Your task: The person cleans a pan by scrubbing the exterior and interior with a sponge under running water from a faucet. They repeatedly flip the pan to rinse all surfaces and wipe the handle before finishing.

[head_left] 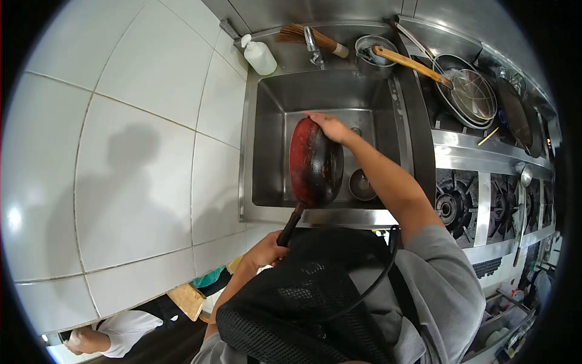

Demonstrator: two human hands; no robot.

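Note:
A pan (316,164) with a red side and a blackened underside is held tilted over the steel sink (267,145). My left hand (267,250) is wrapped round its black handle (292,225), near the sink's front edge. At the pan's far rim lies my right hand (327,126), its fingers on the rim; what is under the palm is hidden. A small round metal bowl (362,185) rests on the sink floor, right of the pan. The faucet (313,45) stands at the sink's back edge.
Behind the sink are a white pump bottle (260,57), a straw brush (309,37) and a metal pot (376,57) with a wooden-handled tool across it. Pans and strainers (473,94) sit on the stove (448,207) at right. Another person's arm (88,341) shows at lower left.

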